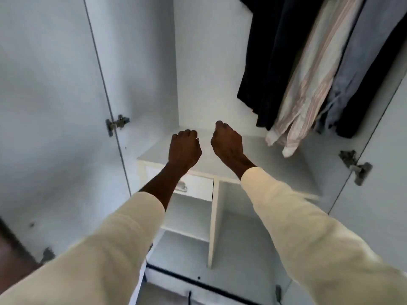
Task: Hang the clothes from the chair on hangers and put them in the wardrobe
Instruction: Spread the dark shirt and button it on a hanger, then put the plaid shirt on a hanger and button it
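Presently, left hand [184,148] and right hand [228,143] hover side by side over the wardrobe's white inner shelf [154,153], each grip loosely curled and holding nothing; hung clothes [308,73] lie up-right, long axis vertical, nearer the right hand; chair unseen.
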